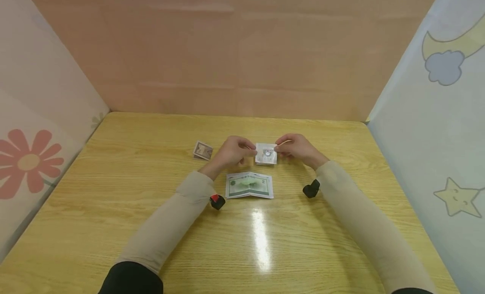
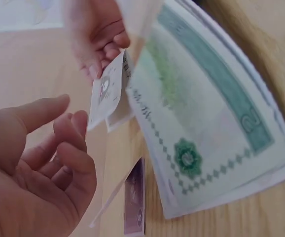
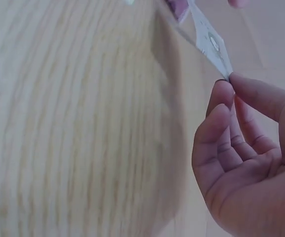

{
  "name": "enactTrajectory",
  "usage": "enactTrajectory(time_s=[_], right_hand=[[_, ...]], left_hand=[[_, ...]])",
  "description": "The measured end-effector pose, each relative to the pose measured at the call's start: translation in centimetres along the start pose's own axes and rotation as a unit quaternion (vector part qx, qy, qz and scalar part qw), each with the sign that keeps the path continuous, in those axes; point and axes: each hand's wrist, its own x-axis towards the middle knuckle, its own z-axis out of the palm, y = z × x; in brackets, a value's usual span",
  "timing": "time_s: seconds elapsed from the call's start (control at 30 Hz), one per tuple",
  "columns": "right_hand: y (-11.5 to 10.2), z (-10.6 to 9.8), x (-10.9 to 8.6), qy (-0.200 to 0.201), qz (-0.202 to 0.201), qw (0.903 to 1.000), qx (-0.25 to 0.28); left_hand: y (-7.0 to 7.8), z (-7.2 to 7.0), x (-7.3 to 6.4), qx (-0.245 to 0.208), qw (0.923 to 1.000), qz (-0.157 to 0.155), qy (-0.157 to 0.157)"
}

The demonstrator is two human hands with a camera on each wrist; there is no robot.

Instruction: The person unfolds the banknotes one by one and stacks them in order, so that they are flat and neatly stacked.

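My right hand (image 1: pixel 299 150) pinches the right edge of a small folded white paper (image 1: pixel 266 154) between thumb and finger, above the table. A grey cartoon-like face is printed on the paper, and its two layers spread apart in the left wrist view. At the paper's left edge is my left hand (image 1: pixel 232 153). In the left wrist view, its thumb (image 2: pixel 58 102) stands away from the paper, while a curled fingertip is close to or touching the edge. A green play banknote (image 1: pixel 249 185) marked 2, creased down the middle, lies nearer me with more sheets under it.
A small folded brown note (image 1: pixel 203 151) stands partly open left of my left hand. The wooden table (image 1: pixel 113 193) is bounded by a pinkish back panel (image 1: pixel 235 54) and side panels with printed flower, moon and star. Black wrist cameras hang below both sleeves.
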Motion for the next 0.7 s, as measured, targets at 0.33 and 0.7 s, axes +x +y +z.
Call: enactTrajectory(time_s=[0.33, 0.7], right_hand=[[-0.4, 0.1, -2.2, 0.003, -0.023, 0.9971, 0.072], [-1.1, 1.1, -4.3, -0.011, -0.072, 0.9940, 0.081]], left_hand=[[-0.7, -1.3, -1.5, -0.183, 0.9823, -0.037, -0.005], [-0.4, -0.7, -2.6, -0.169, 0.9846, -0.042, -0.019]])
